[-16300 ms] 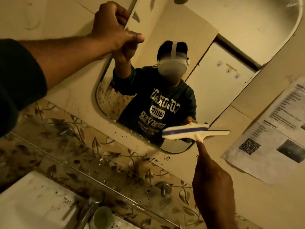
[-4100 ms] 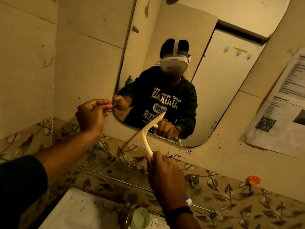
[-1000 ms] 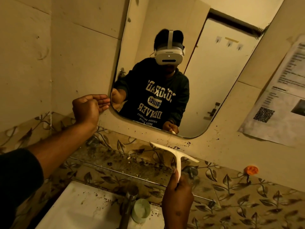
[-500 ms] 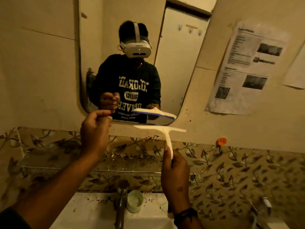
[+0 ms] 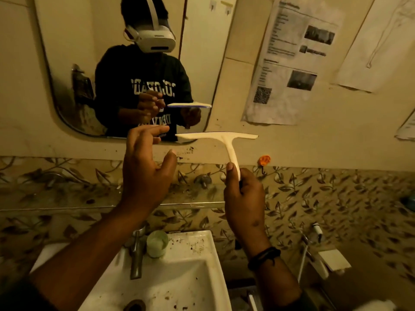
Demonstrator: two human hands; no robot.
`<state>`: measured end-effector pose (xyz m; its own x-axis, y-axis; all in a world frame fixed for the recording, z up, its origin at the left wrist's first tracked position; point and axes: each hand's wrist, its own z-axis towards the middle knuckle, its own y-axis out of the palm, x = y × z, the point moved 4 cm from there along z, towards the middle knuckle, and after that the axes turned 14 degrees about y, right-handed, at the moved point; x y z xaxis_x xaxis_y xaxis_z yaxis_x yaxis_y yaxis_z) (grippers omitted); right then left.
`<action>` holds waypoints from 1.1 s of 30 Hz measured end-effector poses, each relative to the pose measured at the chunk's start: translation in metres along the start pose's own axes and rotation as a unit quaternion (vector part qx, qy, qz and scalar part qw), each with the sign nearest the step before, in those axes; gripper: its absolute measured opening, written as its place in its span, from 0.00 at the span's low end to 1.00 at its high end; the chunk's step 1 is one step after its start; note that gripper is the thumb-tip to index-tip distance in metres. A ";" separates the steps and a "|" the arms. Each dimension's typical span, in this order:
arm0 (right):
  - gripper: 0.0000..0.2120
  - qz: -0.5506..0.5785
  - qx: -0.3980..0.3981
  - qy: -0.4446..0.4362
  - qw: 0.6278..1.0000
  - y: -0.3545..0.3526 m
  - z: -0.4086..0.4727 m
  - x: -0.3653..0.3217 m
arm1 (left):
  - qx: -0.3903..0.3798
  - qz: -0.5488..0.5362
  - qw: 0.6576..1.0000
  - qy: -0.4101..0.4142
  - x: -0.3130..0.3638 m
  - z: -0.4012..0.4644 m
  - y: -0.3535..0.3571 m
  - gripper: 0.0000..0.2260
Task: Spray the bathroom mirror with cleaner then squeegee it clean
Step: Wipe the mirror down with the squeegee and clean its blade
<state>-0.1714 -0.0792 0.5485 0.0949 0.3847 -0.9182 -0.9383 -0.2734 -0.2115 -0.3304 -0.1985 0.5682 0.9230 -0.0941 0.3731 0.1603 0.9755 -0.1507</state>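
The right hand (image 5: 243, 198) grips the handle of a white squeegee (image 5: 224, 142), fingers curled round the lower end and the thumb laid up along the shaft. The squeegee stands upright like a T, its blade level and held just below the bottom edge of the mirror (image 5: 67, 63), in front of the pale wall; whether the blade touches the wall or hangs a little off it is hard to tell from this angle. The blade's left tip sits at the mirror's lower right corner.

The left hand (image 5: 146, 171) is raised beside it, holding nothing, fingers spread and loosely straight, thumb apart from them. Its fingertips (image 5: 161, 130) point toward the left tip of the blade, close to it but with a gap between.

The mirror shows the person's reflection in a dark sweatshirt and a white headset, with both hands and the squeegee mirrored low in the glass.

Below the hands lies a white sink (image 5: 179, 277), its rim speckled with dark spots, with a metal tap (image 5: 136, 254) and a small pale green cup (image 5: 157, 243) beside the tap. Printed paper sheets (image 5: 289, 59) are stuck to the wall right of the mirror, and a small orange hook (image 5: 264, 160) sits under them, above the leaf-patterned tiles (image 5: 325, 198)
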 end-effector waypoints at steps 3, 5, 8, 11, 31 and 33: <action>0.18 0.014 0.014 0.002 1.000 -0.036 0.013 0.015 | -0.017 0.005 1.000 -0.001 0.018 -0.012 0.021 0.18; 0.18 0.022 0.023 0.006 0.999 -0.067 0.024 0.031 | -0.030 0.006 1.000 0.003 0.036 -0.025 0.046 0.17; 0.20 0.033 0.032 0.021 0.999 -0.119 0.041 0.063 | -0.056 0.002 0.998 0.016 0.069 -0.048 0.097 0.16; 0.22 0.033 0.030 0.041 0.998 -0.174 0.062 0.103 | -0.087 -0.004 0.996 0.009 0.105 -0.073 0.157 0.15; 0.22 -0.112 -0.113 0.241 0.957 -0.253 0.039 0.387 | -0.291 -0.004 0.878 -0.380 0.100 -0.335 0.284 0.16; 0.24 -0.143 -0.130 0.274 0.942 -0.246 0.017 0.427 | -0.315 0.011 0.845 -0.432 0.087 -0.375 0.285 0.17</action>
<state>0.0943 0.1668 0.2139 0.5556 -0.0175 -0.8313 -0.7420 -0.4616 -0.4862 -0.0737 -0.0034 0.2143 0.3712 0.3683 0.8523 0.5520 0.6506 -0.5216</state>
